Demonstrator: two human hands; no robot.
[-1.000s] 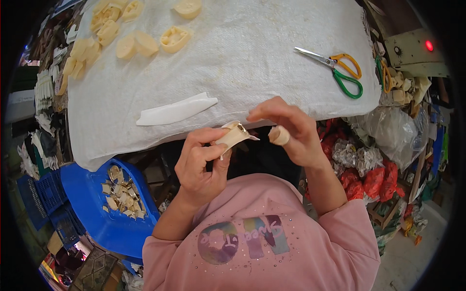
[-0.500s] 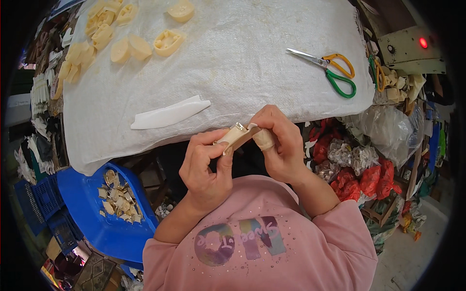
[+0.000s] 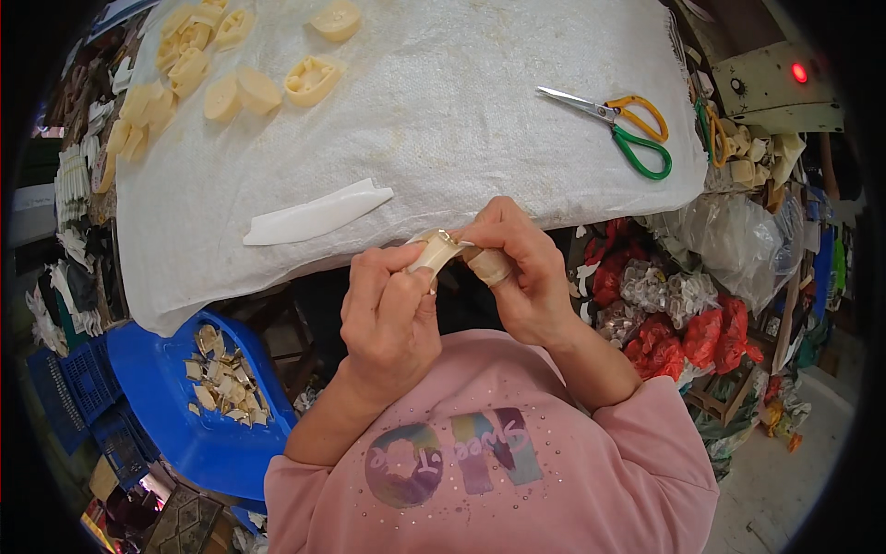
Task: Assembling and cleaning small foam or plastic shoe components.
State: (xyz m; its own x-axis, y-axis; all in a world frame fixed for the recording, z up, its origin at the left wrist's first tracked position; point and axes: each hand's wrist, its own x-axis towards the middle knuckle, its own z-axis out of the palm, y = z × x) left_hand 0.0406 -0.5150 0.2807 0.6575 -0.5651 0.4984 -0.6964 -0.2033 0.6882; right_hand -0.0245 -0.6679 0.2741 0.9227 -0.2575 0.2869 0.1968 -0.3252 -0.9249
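Note:
Close to the table's near edge, both hands meet at a small cream piece with a shiny gold-coloured edge. My left hand has its fingers closed round the piece's left side. My right hand pinches its right end, where a thin pale edge shows between the fingertips. Beige tape or a cover wraps my right thumb. Fingers hide much of the held piece. Just beyond my hands, a curved white strip lies flat on the white woven sheet.
Scissors with one yellow and one green handle lie at the right of the table. Several cream moulded blocks are at the far left. A blue bin of gold-edged pieces stands left below. Plastic and red bags crowd the right.
The cream piece has turned a little in my fingers, and my right fingertips have shifted slightly left along it. The whole view has moved slightly.

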